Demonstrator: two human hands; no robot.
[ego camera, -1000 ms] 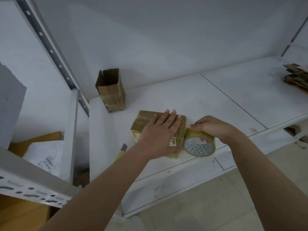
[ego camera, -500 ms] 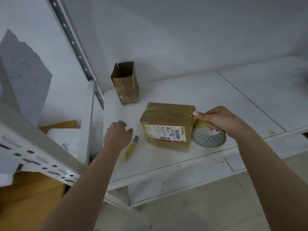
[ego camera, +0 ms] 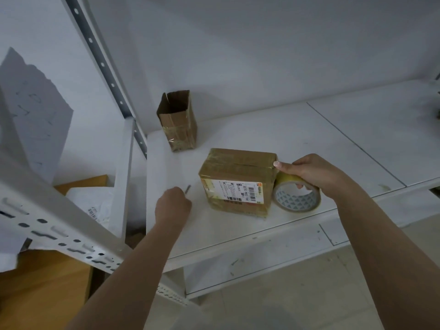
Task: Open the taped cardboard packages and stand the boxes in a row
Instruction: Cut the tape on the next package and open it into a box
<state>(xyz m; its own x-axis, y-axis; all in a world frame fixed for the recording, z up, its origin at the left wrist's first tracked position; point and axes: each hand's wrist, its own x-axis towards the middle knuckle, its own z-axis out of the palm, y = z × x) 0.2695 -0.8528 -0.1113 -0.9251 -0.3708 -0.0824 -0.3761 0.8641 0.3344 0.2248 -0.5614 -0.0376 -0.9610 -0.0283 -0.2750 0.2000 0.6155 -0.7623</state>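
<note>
Nearest, the left hand [ego camera: 172, 206] lies curled on the white shelf [ego camera: 297, 129] over a utility knife [ego camera: 187, 188] of which only the dark tip shows, so the grip cannot be judged. Beside it the taped package [ego camera: 238, 181] lies flat, label forward, touching the tape roll [ego camera: 296, 195], which the right hand [ego camera: 309, 171] grips with curled fingers. Farther back an opened box [ego camera: 177, 121] stands upright.

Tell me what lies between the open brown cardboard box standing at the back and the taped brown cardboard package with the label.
Only bare white shelf separates the open brown cardboard box and the taped brown cardboard package, as the head view shows.
</note>
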